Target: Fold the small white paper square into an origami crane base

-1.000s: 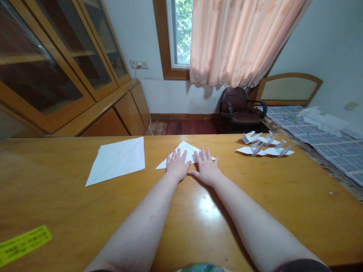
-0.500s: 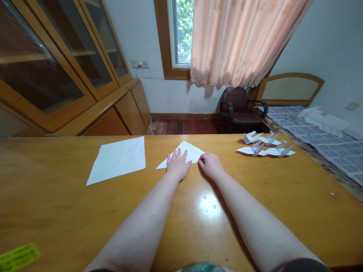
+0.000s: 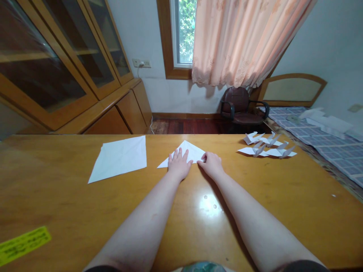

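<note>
A white sheet of paper folded into a triangle point(image 3: 185, 146) lies on the wooden table, its peak pointing away from me. My left hand point(image 3: 179, 164) rests flat on its middle with the fingers spread. At the triangle's right corner, my right hand point(image 3: 212, 164) has thumb and fingers closed in a pinch on the paper; the corner itself is partly hidden by the fingers. Left of my hands lies a flat stack or sheet of white paper point(image 3: 120, 158). Several folded paper cranes point(image 3: 258, 149) stand together at the table's far right.
The wooden table point(image 3: 68, 211) has a yellow label point(image 3: 24, 245) at its near left. Beyond its far edge are a glass-door cabinet point(image 3: 99, 94), a brown office chair point(image 3: 239, 105) and a bed point(image 3: 317, 132) with a checked cover. A pink curtain point(image 3: 238, 41) hangs by the window.
My right thumb and fingers have shifted slightly at the triangle's right corner. My left hand stays flat on the paper. The whole view has moved slightly.
</note>
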Available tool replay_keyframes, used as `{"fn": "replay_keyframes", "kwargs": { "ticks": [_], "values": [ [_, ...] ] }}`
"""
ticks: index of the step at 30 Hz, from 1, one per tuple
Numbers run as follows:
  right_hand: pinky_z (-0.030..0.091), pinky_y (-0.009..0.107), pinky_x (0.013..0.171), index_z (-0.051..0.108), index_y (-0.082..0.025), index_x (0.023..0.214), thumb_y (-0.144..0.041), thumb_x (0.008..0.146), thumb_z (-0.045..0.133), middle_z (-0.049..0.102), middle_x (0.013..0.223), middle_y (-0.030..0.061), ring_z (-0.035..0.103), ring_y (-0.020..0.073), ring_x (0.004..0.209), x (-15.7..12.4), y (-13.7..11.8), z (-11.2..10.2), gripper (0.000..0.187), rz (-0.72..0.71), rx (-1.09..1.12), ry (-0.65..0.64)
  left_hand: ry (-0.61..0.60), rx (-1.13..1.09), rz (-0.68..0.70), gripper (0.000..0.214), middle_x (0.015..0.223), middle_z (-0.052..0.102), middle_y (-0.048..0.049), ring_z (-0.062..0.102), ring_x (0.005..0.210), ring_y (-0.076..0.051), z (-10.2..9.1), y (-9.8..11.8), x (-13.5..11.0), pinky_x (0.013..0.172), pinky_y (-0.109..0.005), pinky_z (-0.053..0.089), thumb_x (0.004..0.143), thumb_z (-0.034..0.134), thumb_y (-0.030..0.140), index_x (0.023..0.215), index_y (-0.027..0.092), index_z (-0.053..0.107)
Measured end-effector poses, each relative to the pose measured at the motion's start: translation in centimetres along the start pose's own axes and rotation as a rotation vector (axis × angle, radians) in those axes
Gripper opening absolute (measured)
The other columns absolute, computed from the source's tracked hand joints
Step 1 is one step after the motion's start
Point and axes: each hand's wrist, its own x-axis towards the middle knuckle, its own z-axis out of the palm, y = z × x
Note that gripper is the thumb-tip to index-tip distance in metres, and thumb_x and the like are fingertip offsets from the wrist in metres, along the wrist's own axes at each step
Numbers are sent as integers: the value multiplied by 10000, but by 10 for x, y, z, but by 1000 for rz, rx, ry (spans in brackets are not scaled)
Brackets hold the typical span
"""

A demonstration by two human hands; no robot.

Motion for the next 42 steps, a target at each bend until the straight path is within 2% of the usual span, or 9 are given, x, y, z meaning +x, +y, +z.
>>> {"fn": "replay_keyframes", "kwargs": {
  "ticks": [13, 17, 26, 35, 38, 40, 42],
  "values": [
    [368, 295, 754, 626, -209, 837, -252, 751, 652, 708, 902, 28, 617, 191, 862, 10, 15, -16, 99, 136, 34, -93, -3, -1, 8, 665, 1617, 151, -78, 125, 1485, -297, 1, -2, 0, 1178, -546, 121, 935, 275, 577, 1533, 294, 212],
    [379, 282, 728, 610, -212, 834, -204, 725, 658, 705, 917, 21, 621, 194, 876, 18, 30, -20, 120, 190, 55, -102, -7, -4, 10, 663, 1615, 152, -85, 122, 1485, -297, 2, -2, 1, 1177, -546, 122, 936, 274, 574, 1532, 290, 217],
    [369, 233, 574, 569, -190, 808, -67, 644, 588, 644, 756, 19, 560, 144, 642, 29, 56, -26, 206, 255, 171, -119, -3, 5, 17, 659, 1614, 160, -90, 124, 1485, -296, 1, -3, 1, 1175, -549, 129, 936, 282, 566, 1531, 287, 224],
    [387, 227, 580, 616, -174, 922, -25, 657, 482, 635, 728, 7, 522, 126, 582, 31, 67, -34, 333, 313, 330, -60, -3, 11, 15, 658, 1617, 147, -76, 116, 1487, -292, 3, -3, 2, 1178, -544, 125, 937, 278, 572, 1530, 294, 221],
    [424, 257, 628, 641, -172, 949, -33, 680, 442, 659, 837, 46, 570, 162, 669, 30, 67, -40, 363, 345, 281, 24, 8, -2, 20, 656, 1613, 160, -90, 122, 1485, -297, 3, -3, 2, 1176, -548, 127, 938, 282, 562, 1530, 283, 230],
    [459, 293, 733, 654, -163, 986, -48, 701, 440, 668, 969, 88, 606, 202, 826, 28, 60, -40, 375, 327, 201, 151, 14, -11, 22, 652, 1610, 170, -95, 130, 1483, -302, 2, -4, 2, 1173, -554, 131, 938, 294, 551, 1529, 281, 234],
    [447, 332, 906, 656, -154, 1060, -73, 764, 408, 655, 1120, 117, 589, 222, 1036, 24, 49, -36, 394, 133, 146, 216, 19, -16, 39, 635, 1609, 179, -90, 142, 1481, -304, 1, -6, 3, 1172, -561, 132, 942, 309, 525, 1527, 286, 241]
  ]
}}
